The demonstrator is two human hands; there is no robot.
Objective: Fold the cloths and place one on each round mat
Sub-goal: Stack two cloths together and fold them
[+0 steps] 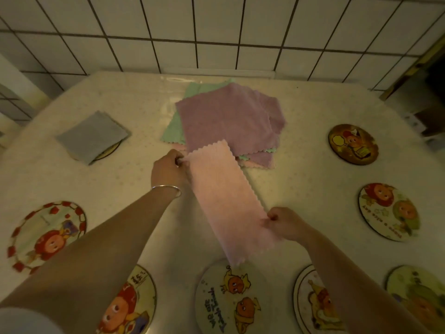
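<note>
A pink cloth, folded into a long strip, hangs above the table between my hands. My left hand pinches its far left edge; my right hand pinches its near right edge. Behind it lies a pile of unfolded cloths with a purple cloth on top and a green cloth under it. A folded grey cloth lies on a round mat at the far left. Round picture mats ring the table, among them a mat just below the pink strip.
Further round mats lie at the left, near left, near right, right corner, right and far right. The table has a pale dotted cover. A tiled wall stands behind it.
</note>
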